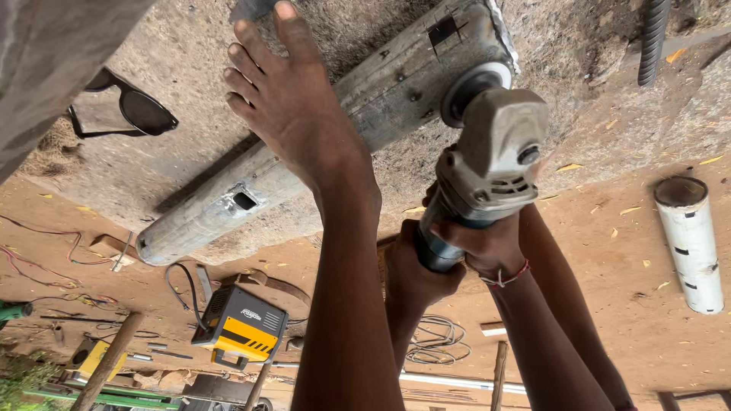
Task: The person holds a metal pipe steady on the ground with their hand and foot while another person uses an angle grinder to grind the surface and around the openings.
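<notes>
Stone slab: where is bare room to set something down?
Bare stone slab between the angle grinder and the rebar, and between the sunglasses and the foot. Crowded along the metal post, where the left hand and right hand grip the angle grinder.

the angle grinder (487,164) has a pale grey head, a dark teal-blue body and a black disc guard. the metal tube (335,133) is dull silver-grey with scuffed, whitish patches and small dark square holes. the sunglasses (126,110) are black with dark lenses. the welding machine (240,327) is yellow and dark grey with black diagonal stripes. the pipe (691,243) is white with small dark marks. the ground (594,251) is reddish-brown, dotted with yellow leaves. a red string bracelet (506,278) circles one wrist.
</notes>
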